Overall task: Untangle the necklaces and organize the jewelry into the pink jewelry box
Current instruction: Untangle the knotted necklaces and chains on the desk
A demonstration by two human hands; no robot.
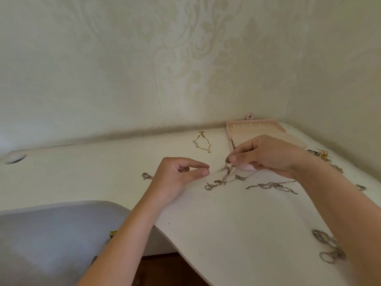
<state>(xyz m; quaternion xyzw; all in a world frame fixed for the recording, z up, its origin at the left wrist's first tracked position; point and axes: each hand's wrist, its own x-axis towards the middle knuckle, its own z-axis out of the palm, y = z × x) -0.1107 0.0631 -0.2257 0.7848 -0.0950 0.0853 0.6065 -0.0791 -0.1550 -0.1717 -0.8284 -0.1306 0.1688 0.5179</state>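
Necklaces (223, 179), silver and knotted together, hang partly raised over the white counter (226, 223) between two hands: the right grip (266, 155) pinches an upper loop, and the left grip (181, 176), at nine o'clock, is closed on a thin blurred strand. The pink jewelry box (257, 129) lies open at one o'clock, a gold necklace (203, 143) at eleven.

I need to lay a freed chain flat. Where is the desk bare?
Widest bare patch: from the cable hole to the small pendant and gold necklace. Another: near edge, left of the silver heap. Crowded around the pink jewelry box and tangled necklaces.
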